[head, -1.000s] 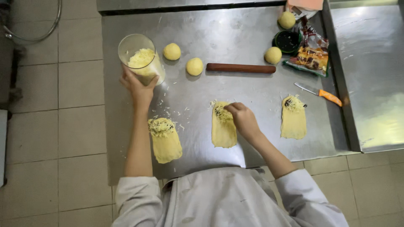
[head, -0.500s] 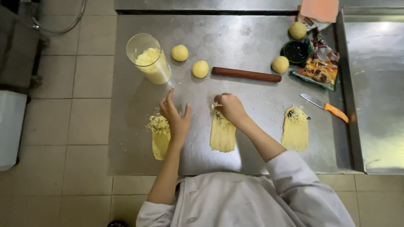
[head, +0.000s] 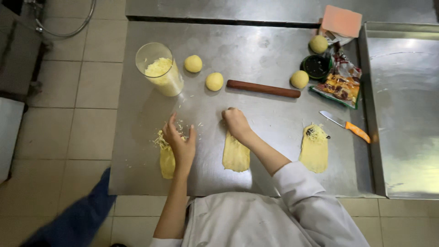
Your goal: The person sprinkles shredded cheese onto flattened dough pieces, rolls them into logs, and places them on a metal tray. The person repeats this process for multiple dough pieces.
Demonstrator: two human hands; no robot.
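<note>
Three flat yellow dough strips lie in a row on the steel table. My left hand rests fingers spread on the left strip, over its shredded cheese. My right hand is curled on the far end of the middle strip, pressing or pinching it. The right strip lies untouched, with cheese and a dark bit on its far end. A clear glass jar of shredded cheese stands beyond my left hand.
Dough balls and a wooden rolling pin lie at the back. An orange-handled knife, a snack packet, a small dark bowl and a pink pad sit right. A second steel counter adjoins.
My left hand left the cheese jar and came down onto the left dough strip. My right hand stayed at the far end of the middle strip.
</note>
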